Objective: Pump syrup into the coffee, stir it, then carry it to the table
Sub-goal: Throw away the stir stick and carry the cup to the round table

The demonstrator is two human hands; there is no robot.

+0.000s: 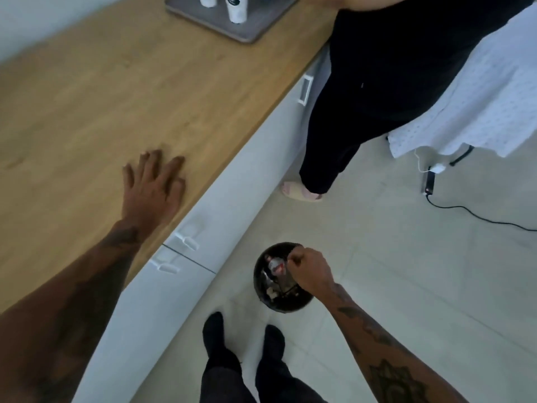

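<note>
left hand (152, 187) flat on counter (87, 112), right hand (309, 271) over bin (261, 282)

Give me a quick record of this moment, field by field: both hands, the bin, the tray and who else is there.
left hand: flat, palm down on the wooden counter
right hand: fist closed over the black bin; contents unclear
bin: on the floor, holds rubbish
tray: grey, far end of counter, white cups on it
second person: stands beside the counter, dark clothes

The left hand (154, 184) is lying flat, fingers spread, on the wooden desk (87, 106), while the right hand (311, 271) is hovering, curled closed, over a black bin (261, 274) on the floor.
</note>
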